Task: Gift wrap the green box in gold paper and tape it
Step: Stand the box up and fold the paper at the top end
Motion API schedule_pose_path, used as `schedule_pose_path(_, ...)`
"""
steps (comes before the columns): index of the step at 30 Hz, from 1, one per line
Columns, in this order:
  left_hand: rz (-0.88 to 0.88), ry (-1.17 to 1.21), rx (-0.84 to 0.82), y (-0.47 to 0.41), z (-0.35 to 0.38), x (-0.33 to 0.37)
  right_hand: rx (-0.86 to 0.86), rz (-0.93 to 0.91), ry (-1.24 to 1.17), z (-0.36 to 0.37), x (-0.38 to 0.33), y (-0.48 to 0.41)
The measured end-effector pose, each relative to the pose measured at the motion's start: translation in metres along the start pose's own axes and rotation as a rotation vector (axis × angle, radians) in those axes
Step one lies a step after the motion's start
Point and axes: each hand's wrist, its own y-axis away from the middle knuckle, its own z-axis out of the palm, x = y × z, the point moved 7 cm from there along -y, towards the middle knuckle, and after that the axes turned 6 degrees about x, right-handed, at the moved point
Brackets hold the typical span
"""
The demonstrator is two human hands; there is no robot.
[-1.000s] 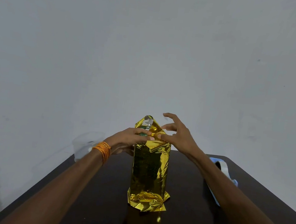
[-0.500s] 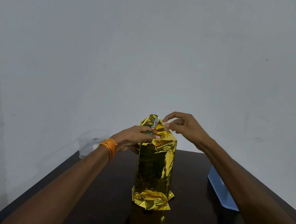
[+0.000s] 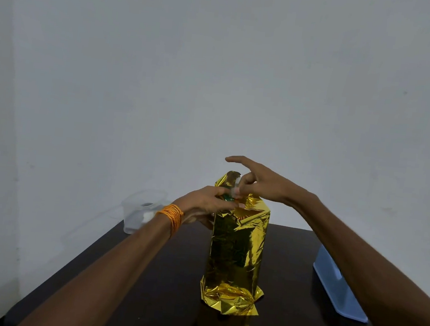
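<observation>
Here's the green box point(image 3: 227, 197), standing tall and upright in the middle of the dark table point(image 3: 158, 289), and nearly all of it is hidden under gold paper point(image 3: 237, 245). Only a small sliver of green peeks out at the top, by the left fingertips. The foil is shiny and creased. It runs smooth down the front face, then bunches into a crumpled, flared skirt at the base where it meets the tabletop. Up top the folds are uneven: the right side lies pressed flat, while one pointed flap stands up at the far left corner. The left hand point(image 3: 204, 204) grips the box at its upper left edge, fingers curled over the top and an orange thread band point(image 3: 171, 218) wound round the wrist. The right hand point(image 3: 262, 185) reaches in from the other side. Its thumb and a bent finger pinch what looks like a strip of clear tape point(image 3: 236, 185) at the raised flap, with the index finger stretched out straight above. Back left, at the table's edge, sits a clear plastic container point(image 3: 141, 208). Off to the right lies a flat pale blue object point(image 3: 336, 289), partly covered by the right forearm.
</observation>
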Motion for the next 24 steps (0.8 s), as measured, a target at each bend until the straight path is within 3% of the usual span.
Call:
schedule_pose_path(12,0.015,0.012,0.0,-0.003,0.0,-0.002,-0.028,0.04,0.074,0.012,0.013,-0.015)
schedule_pose_path(24,0.0,0.025,0.009,-0.005,-0.001,-0.003,-0.044,0.078,0.321,0.018,0.006,-0.019)
